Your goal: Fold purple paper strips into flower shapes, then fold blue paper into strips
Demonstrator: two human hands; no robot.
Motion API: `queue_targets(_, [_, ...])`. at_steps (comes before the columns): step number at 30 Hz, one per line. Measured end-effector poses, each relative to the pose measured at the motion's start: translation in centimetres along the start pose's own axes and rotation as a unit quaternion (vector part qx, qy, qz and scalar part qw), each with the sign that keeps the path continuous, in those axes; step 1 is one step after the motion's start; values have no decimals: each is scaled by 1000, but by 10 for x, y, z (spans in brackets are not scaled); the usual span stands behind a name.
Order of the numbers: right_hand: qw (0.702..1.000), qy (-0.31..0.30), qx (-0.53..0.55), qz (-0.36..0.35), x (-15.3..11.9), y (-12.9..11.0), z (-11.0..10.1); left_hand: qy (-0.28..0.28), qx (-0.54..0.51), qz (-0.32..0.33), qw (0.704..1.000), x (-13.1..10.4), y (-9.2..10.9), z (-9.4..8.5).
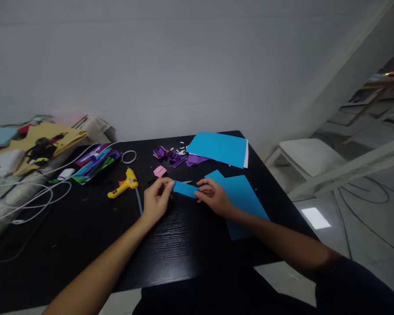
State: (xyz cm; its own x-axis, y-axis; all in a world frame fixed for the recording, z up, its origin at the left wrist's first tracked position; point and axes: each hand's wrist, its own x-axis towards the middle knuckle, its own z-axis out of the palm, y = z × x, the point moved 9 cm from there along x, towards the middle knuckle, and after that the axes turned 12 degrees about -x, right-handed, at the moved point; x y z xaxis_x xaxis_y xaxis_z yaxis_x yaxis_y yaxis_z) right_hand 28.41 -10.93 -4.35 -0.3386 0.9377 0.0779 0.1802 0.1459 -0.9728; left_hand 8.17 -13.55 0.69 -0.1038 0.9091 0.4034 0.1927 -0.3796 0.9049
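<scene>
A narrow strip of blue paper (185, 189) is stretched between my two hands above the black table. My left hand (157, 197) pinches its left end between thumb and fingers. At the other end, my right hand (213, 197) grips the strip with its fingertips. Just behind the strip the pointed tip of a metal tool (187, 181) shows, the rest of it hidden. A cut sheet of blue paper (246, 192) lies partly under my right hand and forearm. Near my left hand sit a folded pink paper piece (160, 171) and a yellow glue gun (125, 183) with a glue stick.
Purple paper scraps (170, 155) and a larger blue sheet (218, 148) lie toward the back. A tape roll (129, 156), coloured paper pieces (96, 162) and white cables (49, 192) are on the left. A white stool (304, 155) stands right of the table (170, 258).
</scene>
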Motion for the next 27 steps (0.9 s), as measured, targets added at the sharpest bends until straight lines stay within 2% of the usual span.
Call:
queue_targets(4, [997,-12,54,57,4,10,1,-7,-4,-3,1000,-3,0,4])
queue_targets(9, [994,-19,70,87,6,13,-1,1,-16,-15,1000,-2,-3,4])
queue_targets(16, [993,-16,60,97,8,16,-2,11,-74,-49,996,2,-8,5])
queue_targets(19, [995,-37,42,86,8,13,0,5,-88,-62,994,4,-12,5])
queue_targets(22, [995,-79,26,55,4,3,9,-45,-99,-81,991,3,-16,14])
queue_targets(25, [993,-110,37,28,-3,-4,21,-123,-107,-100,982,-5,-18,32])
queue_targets(27, [992,-117,36,20,-5,-5,25,-155,-114,-110,975,-12,-20,42])
